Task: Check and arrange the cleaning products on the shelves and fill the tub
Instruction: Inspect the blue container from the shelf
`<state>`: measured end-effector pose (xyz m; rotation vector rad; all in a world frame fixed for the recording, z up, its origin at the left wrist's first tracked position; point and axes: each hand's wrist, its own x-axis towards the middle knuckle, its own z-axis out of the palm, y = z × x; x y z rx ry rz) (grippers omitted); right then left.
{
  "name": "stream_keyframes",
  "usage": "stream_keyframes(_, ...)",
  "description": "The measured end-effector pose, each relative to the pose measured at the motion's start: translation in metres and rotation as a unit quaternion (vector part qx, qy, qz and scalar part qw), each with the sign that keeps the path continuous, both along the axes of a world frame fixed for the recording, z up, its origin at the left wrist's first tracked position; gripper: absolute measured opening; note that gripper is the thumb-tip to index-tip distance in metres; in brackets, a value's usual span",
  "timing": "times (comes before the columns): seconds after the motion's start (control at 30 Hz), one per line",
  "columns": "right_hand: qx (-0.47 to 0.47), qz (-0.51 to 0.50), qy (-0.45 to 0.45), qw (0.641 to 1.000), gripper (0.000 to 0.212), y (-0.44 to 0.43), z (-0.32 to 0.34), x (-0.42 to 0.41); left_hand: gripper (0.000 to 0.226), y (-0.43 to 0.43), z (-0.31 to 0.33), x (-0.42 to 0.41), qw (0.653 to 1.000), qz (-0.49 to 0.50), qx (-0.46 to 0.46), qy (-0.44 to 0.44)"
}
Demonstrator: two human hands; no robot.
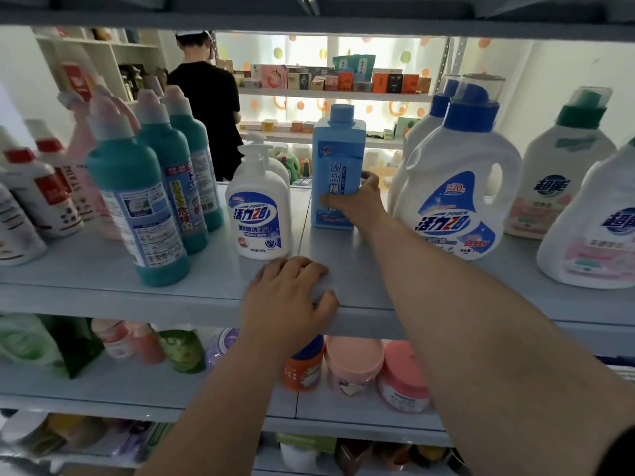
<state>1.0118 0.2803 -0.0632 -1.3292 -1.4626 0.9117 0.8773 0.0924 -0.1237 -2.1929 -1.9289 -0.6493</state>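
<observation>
A light blue square bottle [335, 156] with a blue cap stands upright on the grey shelf [103, 269], toward the back middle. My right hand [360, 204] grips its lower right side, thumb on the front face. My left hand [295, 297] rests on the shelf's front edge with fingers bent over the lip, holding nothing. Just left of the blue bottle stands a white pump bottle [259, 218] of hand wash. A large white detergent jug [460, 187] with a blue cap stands to its right.
Teal bottles [137, 201] and white and pink bottles crowd the left of the shelf; more white jugs [560, 166] stand at the right. The lower shelf holds pink-lidded jars [354, 362] and green refill bags. A person in black stands behind the shelving.
</observation>
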Motion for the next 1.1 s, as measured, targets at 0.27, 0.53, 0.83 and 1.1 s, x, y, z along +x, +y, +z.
stream_keyframes(0.27,0.011,0.006,-0.066,0.998,0.126,-0.026,0.001,0.004,0.061,-0.002,0.003,0.001,1.0,0.0,0.006,-0.009)
stream_keyframes(0.53,0.022,0.008,-0.017,1.0,0.09,-0.084,-0.007,0.019,0.052,-0.004,-0.002,-0.001,0.996,-0.013,0.062,-0.057)
stream_keyframes(0.83,0.008,0.056,0.063,0.996,0.074,-0.18,-0.003,0.03,0.047,-0.038,0.022,-0.011,0.905,-0.16,-0.079,-0.386)
stream_keyframes(1.1,-0.031,0.12,0.25,0.96,0.084,-0.286,-0.022,0.025,0.059,-0.136,0.003,-0.009,0.855,-0.183,-0.008,-0.485)
